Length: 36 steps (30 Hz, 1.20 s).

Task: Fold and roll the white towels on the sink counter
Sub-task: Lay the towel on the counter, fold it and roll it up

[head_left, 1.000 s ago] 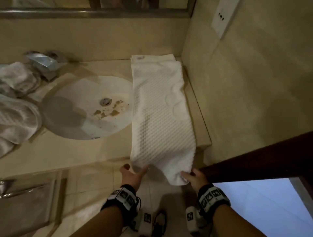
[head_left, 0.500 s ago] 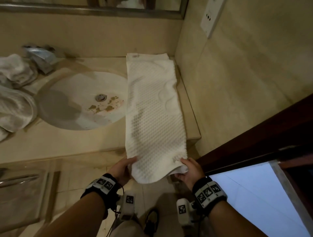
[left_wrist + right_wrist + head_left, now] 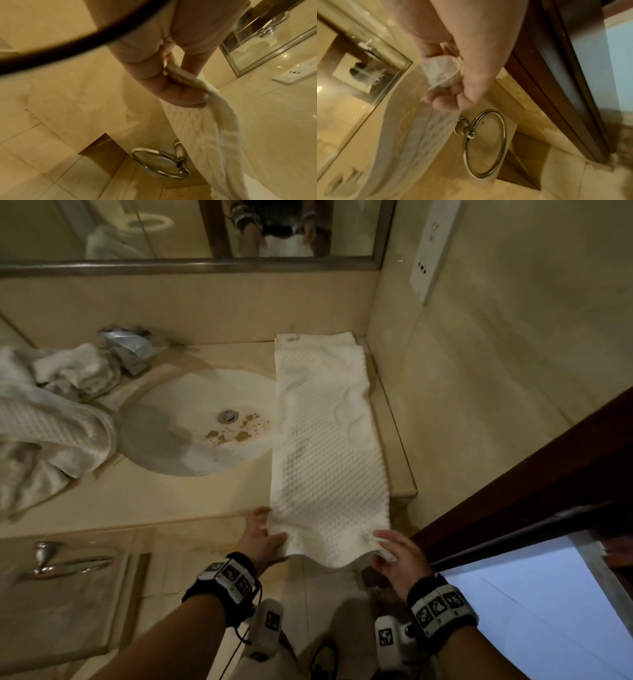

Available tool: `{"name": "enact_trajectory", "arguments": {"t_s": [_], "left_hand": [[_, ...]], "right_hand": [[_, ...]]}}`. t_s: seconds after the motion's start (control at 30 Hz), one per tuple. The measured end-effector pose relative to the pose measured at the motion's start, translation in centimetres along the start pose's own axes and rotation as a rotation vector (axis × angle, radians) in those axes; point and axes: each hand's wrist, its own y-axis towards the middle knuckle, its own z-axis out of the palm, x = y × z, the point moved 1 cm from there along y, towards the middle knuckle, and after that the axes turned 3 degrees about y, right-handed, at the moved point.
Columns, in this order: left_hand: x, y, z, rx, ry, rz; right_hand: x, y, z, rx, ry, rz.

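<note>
Currently the near corners of the folded towel point(image 3: 329, 446) are pinched by the left hand point(image 3: 260, 539) and right hand point(image 3: 399, 554), its length laid along the counter's point(image 3: 147, 501) right edge; soft, limp cloth, best gripped at corners.

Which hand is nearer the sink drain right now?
Left. The left hand pinches the folded towel's near left corner, on the basin side below the drain. The right hand pinches the near right corner, across the towel from it.
</note>
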Motion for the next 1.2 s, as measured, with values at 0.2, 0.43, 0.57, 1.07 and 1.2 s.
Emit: {"name": "enact_trajectory", "arguments": {"t_s": [0.2,0.43,0.57,1.07,1.2], "left_hand": [[-2.9,-1.5,0.5,0.084,-0.233,-0.028],[-2.2,-2.0,-0.5,0.241,0.359,0.118],[-1.8,-1.2,-0.7,0.286,0.903,0.352],[-4.3,1.5,2.1,-0.337,1.136,0.401],[-1.5,1.0,3.1,-0.203,1.455,0.875]], "right_hand": [[2.2,-0.1,0.0,0.213,0.193,0.038],[2.5,1.1,0.3,0.094,-0.084,-0.097],[2.2,1.9,0.4,-0.043,-0.184,-0.144],[3.1,3.8,5.1,-0.300,-0.269,0.125],[3.2,4.2,5.7,-0.340,-0.335,0.160]]}}
